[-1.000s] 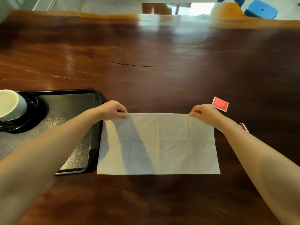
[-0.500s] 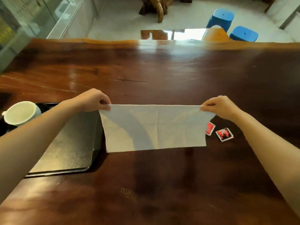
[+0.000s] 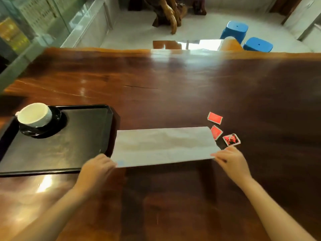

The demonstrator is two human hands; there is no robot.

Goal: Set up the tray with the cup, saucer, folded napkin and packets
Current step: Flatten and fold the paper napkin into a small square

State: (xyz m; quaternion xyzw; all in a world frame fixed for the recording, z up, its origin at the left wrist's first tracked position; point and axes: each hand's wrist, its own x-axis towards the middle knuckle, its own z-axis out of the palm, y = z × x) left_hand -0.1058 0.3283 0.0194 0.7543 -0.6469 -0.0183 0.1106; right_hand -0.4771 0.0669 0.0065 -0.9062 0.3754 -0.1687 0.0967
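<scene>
A white napkin [image 3: 163, 146] lies folded in half on the dark wooden table, a long strip just right of the black tray [image 3: 73, 150]. My left hand [image 3: 97, 168] pinches its near left corner. At the near right corner my right hand [image 3: 231, 160] pinches the edge. The white cup [image 3: 34, 115] sits on a black saucer [image 3: 57, 119] in the tray's far left corner. Three red packets lie on the table by the napkin's right end: packet [image 3: 214, 117], packet [image 3: 216, 132], and packet [image 3: 231, 140].
The table [image 3: 191, 80] stretches far ahead and to the right. Two blue stools [image 3: 234, 30] stand beyond its far edge. A glass partition [image 3: 26, 40] runs along the left side.
Both hands lifted the napkin's far edge, brought it toward me and laid it over the near edge, folding the napkin in half. The camera view tilted up.
</scene>
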